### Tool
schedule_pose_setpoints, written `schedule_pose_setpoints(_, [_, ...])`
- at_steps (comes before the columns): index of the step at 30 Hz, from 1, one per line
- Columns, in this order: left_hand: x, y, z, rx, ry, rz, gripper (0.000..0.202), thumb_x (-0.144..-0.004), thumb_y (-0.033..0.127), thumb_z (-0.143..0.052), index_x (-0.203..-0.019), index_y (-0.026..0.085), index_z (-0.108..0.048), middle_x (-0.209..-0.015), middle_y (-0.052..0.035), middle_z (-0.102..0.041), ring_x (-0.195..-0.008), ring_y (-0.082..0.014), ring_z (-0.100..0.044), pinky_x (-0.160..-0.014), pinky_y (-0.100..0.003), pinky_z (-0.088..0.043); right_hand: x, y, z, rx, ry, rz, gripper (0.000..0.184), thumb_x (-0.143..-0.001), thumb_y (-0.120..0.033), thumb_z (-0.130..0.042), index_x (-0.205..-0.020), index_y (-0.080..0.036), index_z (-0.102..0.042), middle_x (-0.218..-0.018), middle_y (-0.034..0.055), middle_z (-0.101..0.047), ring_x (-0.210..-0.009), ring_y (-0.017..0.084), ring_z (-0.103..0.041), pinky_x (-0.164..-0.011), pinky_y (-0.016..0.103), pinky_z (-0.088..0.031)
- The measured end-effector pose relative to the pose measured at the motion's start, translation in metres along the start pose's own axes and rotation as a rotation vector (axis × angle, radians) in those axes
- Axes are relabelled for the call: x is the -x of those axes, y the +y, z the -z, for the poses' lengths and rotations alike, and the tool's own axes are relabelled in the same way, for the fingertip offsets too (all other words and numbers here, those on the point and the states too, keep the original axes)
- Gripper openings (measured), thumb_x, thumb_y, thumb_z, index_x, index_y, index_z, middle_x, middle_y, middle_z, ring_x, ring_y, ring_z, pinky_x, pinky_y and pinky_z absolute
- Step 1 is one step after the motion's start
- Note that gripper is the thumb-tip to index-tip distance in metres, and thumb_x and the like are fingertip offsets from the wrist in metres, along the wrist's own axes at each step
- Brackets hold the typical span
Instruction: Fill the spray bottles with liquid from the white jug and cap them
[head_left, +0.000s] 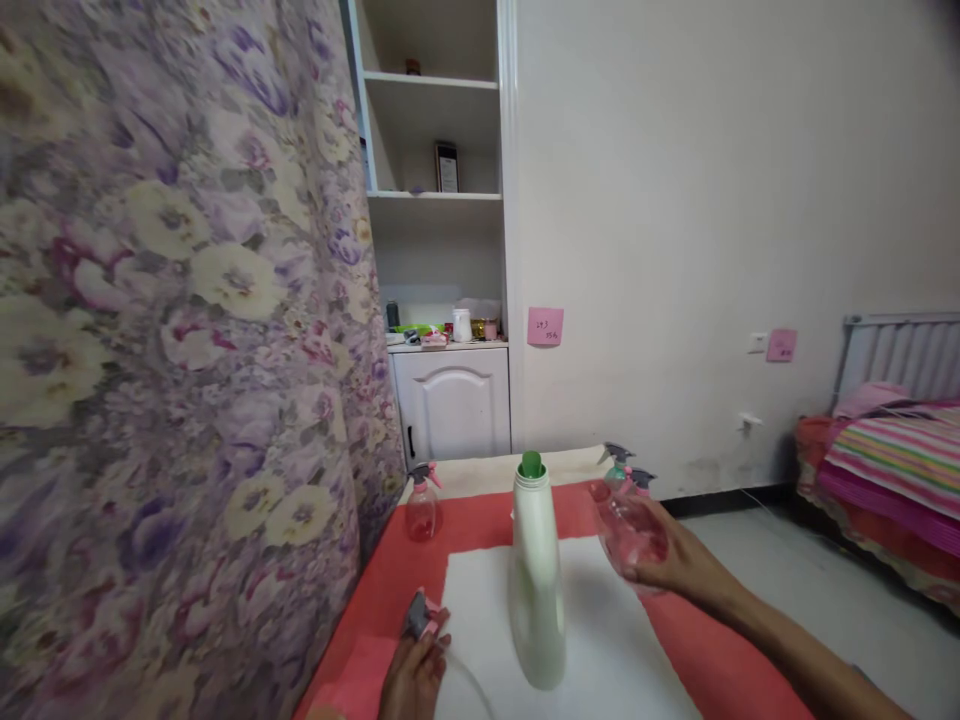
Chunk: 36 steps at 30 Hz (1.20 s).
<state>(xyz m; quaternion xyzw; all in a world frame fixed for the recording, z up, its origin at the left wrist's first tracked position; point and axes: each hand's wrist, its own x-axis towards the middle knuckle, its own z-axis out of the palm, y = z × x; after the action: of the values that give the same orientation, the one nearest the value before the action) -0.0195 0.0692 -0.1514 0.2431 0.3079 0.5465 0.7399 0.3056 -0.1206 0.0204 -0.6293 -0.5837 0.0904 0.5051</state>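
My left hand point(416, 665) is closed around a grey and pink spray trigger head point(424, 615), whose thin clear tube trails down over the white sheet. On the right, my right hand point(667, 550) grips a clear pinkish bottle point(630, 525), tilted and held above the table. Between the hands a tall pale green jug point(538, 590) stands upright, its mouth uncapped with a green spout inside. A clear spray bottle with a pink and grey head point(424, 510) stands at the far left of the table. Two more spray heads, one a grey and green trigger point(616, 458), show behind my right hand.
A red cloth point(480, 515) covers the table, with a white sheet point(480, 590) on top. A floral curtain point(225, 350) hangs close on the left. Behind are a cabinet point(454, 400) with shelves and a wall. A bed point(892, 450) stands at right.
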Motion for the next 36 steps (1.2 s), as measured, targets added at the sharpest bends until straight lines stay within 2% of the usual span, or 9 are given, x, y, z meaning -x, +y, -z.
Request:
schedule_pose_setpoints(2, [0.000, -0.001, 0.001, 0.031, 0.025, 0.008, 0.031, -0.069, 0.004, -0.070, -0.096, 0.019, -0.070, -0.088, -0.0036, -0.078, -0.066, -0.0141, -0.071, -0.062, -0.023, -0.057, -0.024, -0.009, 0.007, 0.023, -0.050, 0.011, 0.063, -0.070, -0.030, -0.069, -0.129, -0.023, -0.049, -0.129, 0.0123, -0.062, -0.118, 0.030, -0.059, -0.093, 0.042, -0.051])
schedule_pose_setpoints(5, [0.001, -0.002, 0.001, 0.042, 0.079, 0.048, 0.026, -0.065, 0.002, -0.069, -0.086, 0.017, -0.069, -0.073, -0.0016, -0.076, -0.059, -0.0140, -0.070, -0.056, -0.022, -0.056, -0.053, -0.011, 0.012, 0.317, -0.021, -0.036, 0.075, -0.064, -0.031, -0.074, -0.132, -0.021, -0.045, -0.131, 0.0125, -0.057, -0.116, 0.030, -0.059, -0.090, 0.042, -0.050])
schedule_pose_setpoints(8, [0.004, -0.002, -0.002, 0.053, 0.064, 0.074, 0.027, -0.065, 0.002, -0.070, -0.087, 0.017, -0.068, -0.073, -0.0024, -0.077, -0.059, -0.0149, -0.070, -0.054, -0.022, -0.055, -0.075, -0.012, 0.010, 0.563, -0.048, 0.020, 0.080, -0.066, -0.036, -0.076, -0.136, -0.020, -0.042, -0.131, 0.0126, -0.055, -0.114, 0.030, -0.057, -0.087, 0.040, -0.048])
schedule_pose_setpoints(12, [0.009, -0.001, -0.005, 0.060, 0.063, 0.102, 0.026, -0.065, 0.004, -0.070, -0.087, 0.016, -0.069, -0.072, -0.0025, -0.077, -0.059, -0.0149, -0.070, -0.053, -0.021, -0.054, -0.094, -0.018, 0.005, 0.687, -0.075, 0.080, 0.080, -0.064, -0.032, -0.078, -0.136, -0.019, -0.044, -0.127, 0.0126, -0.057, -0.113, 0.031, -0.054, -0.085, 0.038, -0.045])
schedule_pose_setpoints(17, [0.011, -0.002, -0.003, 0.034, 0.120, 0.121, 0.019, -0.065, 0.001, -0.070, -0.077, 0.015, -0.066, -0.069, -0.0021, -0.076, -0.059, -0.0149, -0.070, -0.055, -0.022, -0.055, -0.105, -0.028, 0.005, 0.827, -0.092, 0.136, 0.077, -0.067, -0.031, -0.077, -0.136, -0.018, -0.045, -0.122, 0.0134, -0.058, -0.105, 0.030, -0.055, -0.080, 0.037, -0.044])
schedule_pose_setpoints(21, [0.014, -0.003, -0.004, 0.023, 0.141, 0.115, 0.017, -0.067, 0.002, -0.070, -0.076, 0.015, -0.065, -0.070, -0.0022, -0.076, -0.060, -0.0154, -0.071, -0.057, -0.023, -0.056, -0.110, -0.035, 0.005, 0.914, -0.101, 0.180, 0.079, -0.065, -0.028, -0.078, -0.136, -0.019, -0.045, -0.122, 0.0141, -0.059, -0.104, 0.031, -0.053, -0.082, 0.038, -0.043])
schedule_pose_setpoints(27, [0.016, -0.001, -0.008, -0.033, 0.146, 0.123, 0.019, -0.067, 0.002, -0.072, -0.081, 0.015, -0.067, -0.074, -0.0033, -0.076, -0.058, -0.0140, -0.070, -0.055, -0.021, -0.054, -0.115, -0.045, 0.005, 1.011, -0.121, 0.232, 0.075, -0.065, -0.026, -0.078, -0.133, -0.020, -0.047, -0.120, 0.0135, -0.059, -0.103, 0.030, -0.054, -0.081, 0.038, -0.042])
schedule_pose_setpoints(36, [0.009, -0.006, 0.000, -0.005, 0.136, 0.114, 0.019, -0.069, 0.001, -0.069, -0.085, 0.012, -0.067, -0.071, -0.0044, -0.076, -0.056, -0.0133, -0.069, -0.052, -0.020, -0.053, -0.119, -0.052, 0.005, 1.125, -0.136, 0.334, 0.076, -0.064, -0.024, -0.080, -0.133, -0.017, -0.047, -0.121, 0.0155, -0.060, -0.105, 0.032, -0.055, -0.082, 0.039, -0.044])
